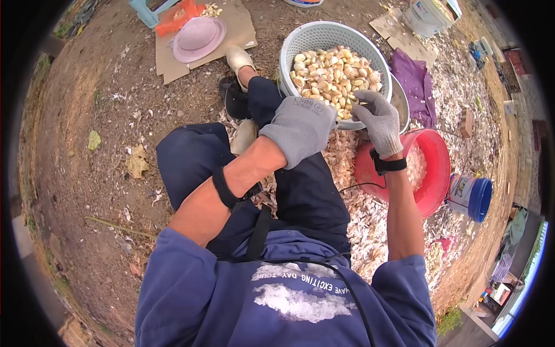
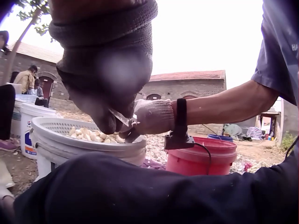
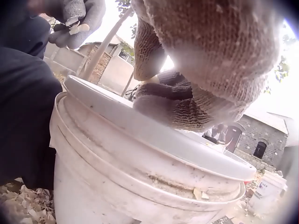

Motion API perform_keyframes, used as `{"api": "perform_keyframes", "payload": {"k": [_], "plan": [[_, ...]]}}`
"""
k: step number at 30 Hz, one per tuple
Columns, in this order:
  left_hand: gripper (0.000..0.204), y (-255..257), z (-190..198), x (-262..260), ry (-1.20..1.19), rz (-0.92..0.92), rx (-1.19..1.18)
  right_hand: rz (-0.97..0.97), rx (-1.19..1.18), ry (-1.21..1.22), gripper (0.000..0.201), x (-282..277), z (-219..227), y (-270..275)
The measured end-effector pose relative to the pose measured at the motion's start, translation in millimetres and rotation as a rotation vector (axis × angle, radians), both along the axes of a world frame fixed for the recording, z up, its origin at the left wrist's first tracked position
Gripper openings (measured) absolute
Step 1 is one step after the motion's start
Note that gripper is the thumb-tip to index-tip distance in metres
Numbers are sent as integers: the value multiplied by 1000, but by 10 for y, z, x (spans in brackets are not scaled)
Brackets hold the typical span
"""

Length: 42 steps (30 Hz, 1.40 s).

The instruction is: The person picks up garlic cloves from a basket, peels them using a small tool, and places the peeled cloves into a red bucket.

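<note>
My left hand, in a grey glove, grips what looks like a small knife, its blade poking out by the fingertips. In the right wrist view a pale garlic piece lies against those left fingers. My right hand, in a knit glove, pinches a garlic clove, only a sliver of which shows between thumb and fingers. Both hands are close together over the near rim of a grey plastic basket heaped with garlic cloves. The basket sits on a white bucket.
A red tub with pale contents stands beside my right forearm, next to a blue-lidded pail. Garlic skins litter the ground. A pink hat lies on cardboard at the far left. Other people are in the background.
</note>
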State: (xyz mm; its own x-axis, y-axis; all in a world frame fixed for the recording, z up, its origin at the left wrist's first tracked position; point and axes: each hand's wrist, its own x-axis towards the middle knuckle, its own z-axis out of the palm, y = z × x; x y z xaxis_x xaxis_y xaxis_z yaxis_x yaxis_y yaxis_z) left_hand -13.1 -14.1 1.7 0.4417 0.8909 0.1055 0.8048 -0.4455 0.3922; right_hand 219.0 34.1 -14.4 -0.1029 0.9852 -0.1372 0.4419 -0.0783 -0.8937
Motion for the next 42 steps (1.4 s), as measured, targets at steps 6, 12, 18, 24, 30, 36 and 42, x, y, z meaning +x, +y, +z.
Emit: {"api": "perform_keyframes", "payload": {"k": [6, 12, 18, 24, 30, 36, 42], "plan": [[22, 79, 8, -15, -65, 104, -52, 17, 34, 273, 32, -73, 56, -276], [27, 112, 20, -4, -53, 123, -91, 15, 5, 300, 34, -67, 34, -386], [27, 76, 28, -13, -57, 69, -58, -41, -8, 307, 35, 6, 80, -356], [26, 67, 64, -26, -33, 68, -52, -197, 133, 262, 37, 650, 116, 80], [26, 73, 69, -4, -39, 32, -57, -330, 220, 55, 56, 1438, 52, 574], [27, 54, -45, -6, -36, 23, -61, -221, 91, 156, 36, 1072, -6, 462], [25, 33, -49, 23, 21, -12, -51, 108, 255, -413, 26, 379, -172, 435]]}}
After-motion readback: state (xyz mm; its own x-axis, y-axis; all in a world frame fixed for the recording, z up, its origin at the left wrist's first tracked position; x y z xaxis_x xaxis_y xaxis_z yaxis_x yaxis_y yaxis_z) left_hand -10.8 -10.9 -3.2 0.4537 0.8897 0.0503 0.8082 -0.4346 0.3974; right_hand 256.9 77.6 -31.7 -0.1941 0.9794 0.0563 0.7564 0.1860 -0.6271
